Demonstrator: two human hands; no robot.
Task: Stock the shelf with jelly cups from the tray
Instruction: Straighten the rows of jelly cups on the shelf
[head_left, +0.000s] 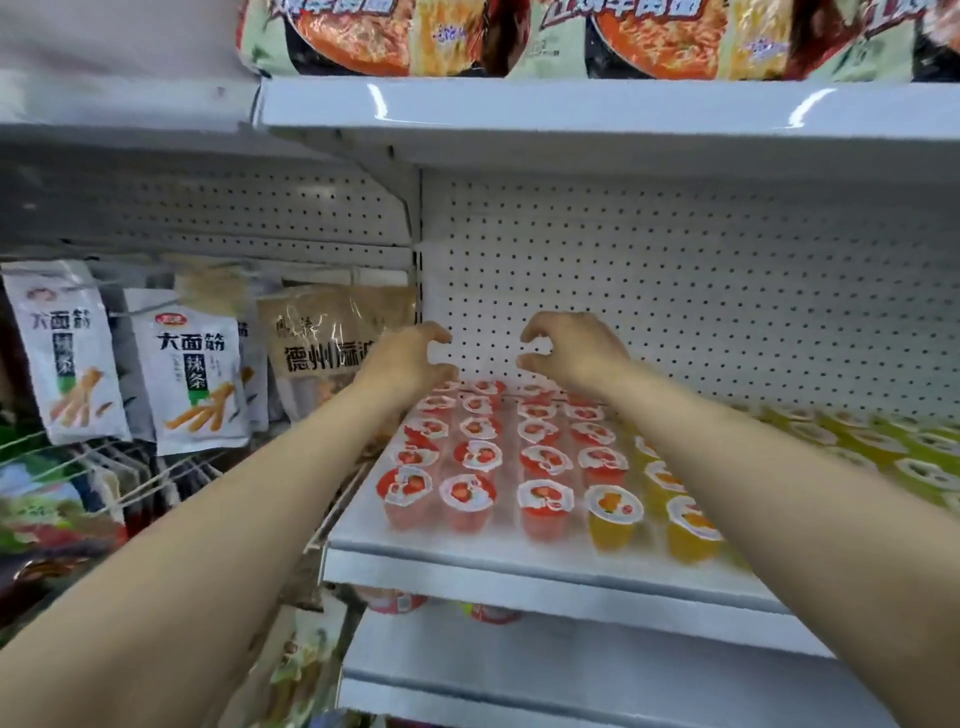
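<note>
- Rear red jelly cups (483, 457) partly hidden behind wrists; tray not seen.
- Left hand (410, 358) & right hand (571, 353): fingers curled, holding nothing, above back rows.
- Cups sit on shelf (467, 566), yellow cups (613, 514) to the right.

The shelf (519, 566) is white, and the back panel (675, 291) behind it is white with a regular grid of small dark holes. The red jelly cups (467, 499) at the left carry white lids printed with red fruit. The yellow jelly cups (613, 514) to their right have white lids with orange fruit, and the far-right green jelly cups (924, 447) are yellow-green. At the left hang white snack bags (195, 369) with black lettering, a green stripe and orange sticks. The noodle packs (374, 36) above are pale green, orange and yellow.
</note>
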